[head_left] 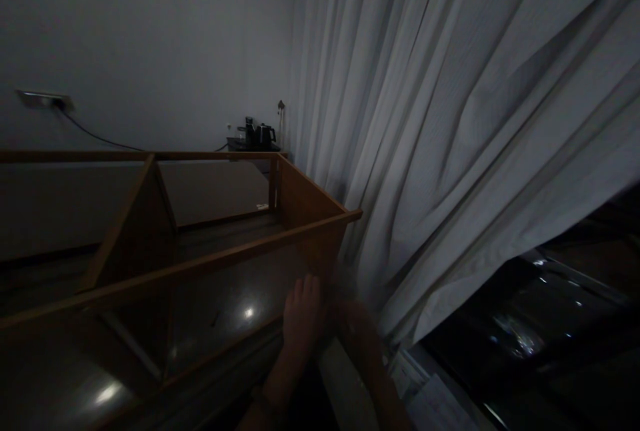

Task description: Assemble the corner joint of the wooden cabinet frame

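Observation:
My left hand (301,307) is at the right end of a brown wooden furniture frame (225,242), by its lower corner. Its fingers are bent and close together; what lies under them is hidden in the dark. Close beside it on the right is my right hand (353,324), smeared by motion, so its fingers do not show clearly. The frame has long rails, an upright divider (133,234) and an end panel (313,191). A pale, flat-sided object (345,384) stands below my hands, between the forearms.
A long grey curtain (425,117) hangs close on my right. Papers (435,404) lie at its foot, beside a dark glossy surface (530,331). Behind the frame, a black kettle (264,134) stands on a small dark table. A cable runs from a wall socket (45,99).

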The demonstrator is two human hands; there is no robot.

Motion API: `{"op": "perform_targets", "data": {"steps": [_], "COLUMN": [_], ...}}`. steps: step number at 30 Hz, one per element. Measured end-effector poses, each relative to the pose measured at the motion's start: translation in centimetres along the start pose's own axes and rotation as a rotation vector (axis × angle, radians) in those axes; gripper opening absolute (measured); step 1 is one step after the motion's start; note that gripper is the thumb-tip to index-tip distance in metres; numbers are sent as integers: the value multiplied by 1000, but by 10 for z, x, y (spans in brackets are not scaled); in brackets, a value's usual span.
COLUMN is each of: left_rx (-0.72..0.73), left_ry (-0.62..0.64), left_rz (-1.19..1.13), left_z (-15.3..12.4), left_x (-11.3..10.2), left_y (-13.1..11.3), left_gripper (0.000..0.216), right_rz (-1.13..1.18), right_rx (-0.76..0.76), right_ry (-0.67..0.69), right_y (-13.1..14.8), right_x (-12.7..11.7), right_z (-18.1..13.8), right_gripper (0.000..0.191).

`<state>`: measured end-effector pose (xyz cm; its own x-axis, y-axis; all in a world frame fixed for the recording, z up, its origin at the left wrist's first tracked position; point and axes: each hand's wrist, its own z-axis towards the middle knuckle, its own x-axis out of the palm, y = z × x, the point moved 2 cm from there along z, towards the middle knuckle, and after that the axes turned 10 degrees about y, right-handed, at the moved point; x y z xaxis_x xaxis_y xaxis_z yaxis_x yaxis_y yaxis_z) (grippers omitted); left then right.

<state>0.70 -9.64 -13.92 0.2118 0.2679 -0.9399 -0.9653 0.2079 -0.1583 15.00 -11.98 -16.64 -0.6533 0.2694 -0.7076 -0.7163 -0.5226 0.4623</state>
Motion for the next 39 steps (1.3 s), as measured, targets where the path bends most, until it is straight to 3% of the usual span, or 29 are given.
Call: {"op": "perform_targets", "data": {"steps": [3, 6, 15, 19, 24, 31, 36, 39], "left_rx": [0, 2, 1, 0, 12, 6, 17, 9], "left_ry": [-16, -14, 12, -8, -26, -17, -36, -26], "left_rz": [-1, -2, 2, 2, 17, 16, 19, 12], "left_z": [0, 1, 0, -1, -1, 0, -1, -1], "left_x": [1, 0, -4, -3, 1, -1, 0, 1], "left_y": [0, -1, -1, -1, 0, 0, 1, 1], "left_gripper": [34, 34, 31, 31, 30, 27, 32, 30], "right_rz": [-85, -119, -22, 230, 596, 510, 144, -62], "right_rx": [-88, -79, 231, 507, 598, 517, 215, 89], "right_ry": [60, 53, -182, -287, -310, -341, -115, -71], "right_y": [-7, -12, -5, 12, 25, 15, 0, -6], "right_x": [-4, 0, 26, 27, 30, 31, 24, 19], "right_z": [-1, -1, -1, -1, 3, 3, -3, -6], "right_gripper": [31, 30, 45, 48, 50, 40, 37, 37]}}
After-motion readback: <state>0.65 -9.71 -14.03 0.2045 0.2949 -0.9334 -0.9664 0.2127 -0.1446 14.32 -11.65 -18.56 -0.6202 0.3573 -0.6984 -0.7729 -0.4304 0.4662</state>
